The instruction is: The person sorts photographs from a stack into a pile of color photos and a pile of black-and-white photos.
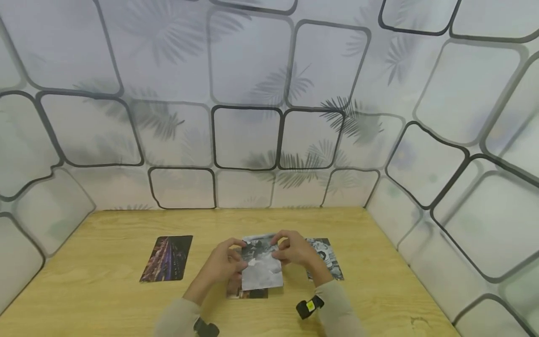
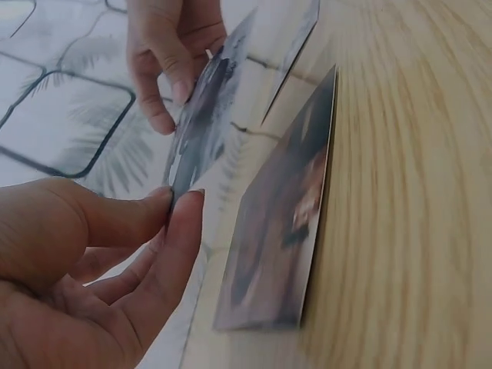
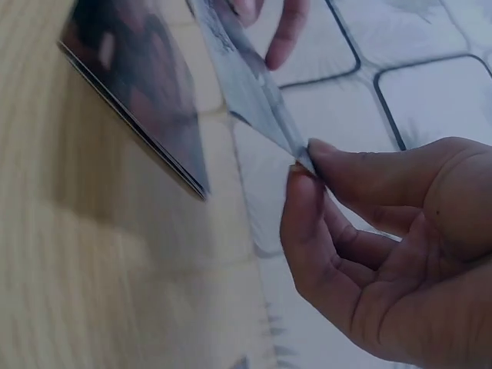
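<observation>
Both hands hold a grey photo (image 1: 262,264) above the near middle of the wooden desk (image 1: 105,299): left hand (image 1: 222,265) and right hand (image 1: 295,251) each pinch an edge, fingers clamped. Beneath lies another photo (image 1: 246,293). A purple city photo (image 1: 167,258) lies left, a black-and-white photo (image 1: 326,255) right.

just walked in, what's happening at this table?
A person holds a grey photo print above the wooden table, the left hand pinching its left edge and the right hand its right. Another print lies under it. A purple city photo lies flat to the left, and a black-and-white photo lies partly behind the right hand.
</observation>
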`<state>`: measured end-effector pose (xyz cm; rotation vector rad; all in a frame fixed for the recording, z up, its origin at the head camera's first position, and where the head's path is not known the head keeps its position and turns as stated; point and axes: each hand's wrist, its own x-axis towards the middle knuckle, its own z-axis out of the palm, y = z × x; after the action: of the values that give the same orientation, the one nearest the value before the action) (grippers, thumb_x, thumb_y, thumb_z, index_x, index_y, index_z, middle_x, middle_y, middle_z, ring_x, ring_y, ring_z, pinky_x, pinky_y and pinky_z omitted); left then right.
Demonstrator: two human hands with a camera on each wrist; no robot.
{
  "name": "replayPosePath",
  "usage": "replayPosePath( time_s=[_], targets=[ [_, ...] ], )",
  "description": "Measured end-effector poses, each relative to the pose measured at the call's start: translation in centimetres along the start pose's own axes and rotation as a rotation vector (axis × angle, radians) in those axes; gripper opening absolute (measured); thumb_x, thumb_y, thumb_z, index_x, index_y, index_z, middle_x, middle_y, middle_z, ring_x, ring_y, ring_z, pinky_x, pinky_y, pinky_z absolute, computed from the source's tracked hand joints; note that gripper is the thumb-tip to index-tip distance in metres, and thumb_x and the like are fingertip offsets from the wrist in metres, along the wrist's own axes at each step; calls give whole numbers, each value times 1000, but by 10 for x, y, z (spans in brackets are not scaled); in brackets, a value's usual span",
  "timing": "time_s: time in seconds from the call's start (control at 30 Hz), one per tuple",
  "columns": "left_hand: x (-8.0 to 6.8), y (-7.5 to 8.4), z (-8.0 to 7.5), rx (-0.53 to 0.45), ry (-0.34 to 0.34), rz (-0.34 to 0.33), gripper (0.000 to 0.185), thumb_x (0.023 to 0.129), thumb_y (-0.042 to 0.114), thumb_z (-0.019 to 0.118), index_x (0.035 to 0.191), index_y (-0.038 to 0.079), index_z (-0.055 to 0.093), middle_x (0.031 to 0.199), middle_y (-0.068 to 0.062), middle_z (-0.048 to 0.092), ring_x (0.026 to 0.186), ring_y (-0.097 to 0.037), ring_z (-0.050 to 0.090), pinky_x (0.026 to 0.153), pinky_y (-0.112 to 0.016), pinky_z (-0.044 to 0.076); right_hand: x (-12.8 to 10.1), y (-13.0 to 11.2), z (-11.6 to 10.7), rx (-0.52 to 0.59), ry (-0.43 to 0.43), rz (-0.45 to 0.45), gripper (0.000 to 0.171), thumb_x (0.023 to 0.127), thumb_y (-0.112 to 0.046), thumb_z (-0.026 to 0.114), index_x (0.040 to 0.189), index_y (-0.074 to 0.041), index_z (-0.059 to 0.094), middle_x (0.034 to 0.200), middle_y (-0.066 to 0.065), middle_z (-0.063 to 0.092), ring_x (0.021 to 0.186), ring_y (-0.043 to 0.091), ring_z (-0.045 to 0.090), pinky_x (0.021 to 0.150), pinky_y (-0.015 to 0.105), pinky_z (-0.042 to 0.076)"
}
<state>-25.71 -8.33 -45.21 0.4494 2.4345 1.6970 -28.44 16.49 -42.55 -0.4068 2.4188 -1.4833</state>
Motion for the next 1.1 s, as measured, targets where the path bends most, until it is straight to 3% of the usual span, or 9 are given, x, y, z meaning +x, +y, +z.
replayPosePath(
  time_s=[0.2,0.47,0.6,0.8,0.93,1.1],
  targets=[
    [14,14,25,-2,-17,31,47,90,-5,71,134,-4,55,92,-16,67,63,-15,66,56,-34,64,-11,-3,-30,-87,43,18,28,93,-1,71,120,3,65,91,14,65,70,19,66,72,46,66],
    [37,34,62,12,-64,84,46,92,-5,69,135,-4,54,84,-13,68,60,-27,72,56,-37,63,-32,10,-72,-181,67,17,25,94,2,69,118,3,65,93,15,65,69,20,65,68,45,63],
    [49,38,82,-30,-93,45,47,92,-6,70,136,-4,54,87,-15,67,64,-31,73,63,-40,66,-40,19,-87,-186,95,61,25,93,5,68,117,5,65,93,16,63,70,20,64,68,43,63],
    [61,43,107,-47,-101,4,48,87,-13,71,131,-6,56,100,-21,63,76,-34,74,68,-40,67,-44,30,-98,-215,208,143,30,88,11,69,117,7,65,103,22,63,75,21,65,67,38,64],
    [67,41,121,41,-92,18,47,83,-13,72,128,-7,59,105,-22,63,79,-24,72,67,-39,64,-45,37,-103,-237,239,193,32,88,12,69,120,9,65,106,24,64,81,25,68,70,39,65],
    [77,39,135,198,-64,74,48,78,-12,71,126,-12,63,93,-19,71,62,-12,60,66,-32,57,-46,48,-107,-243,256,247,33,89,11,68,123,10,64,109,25,63,89,29,70,76,43,65]
  ],
)
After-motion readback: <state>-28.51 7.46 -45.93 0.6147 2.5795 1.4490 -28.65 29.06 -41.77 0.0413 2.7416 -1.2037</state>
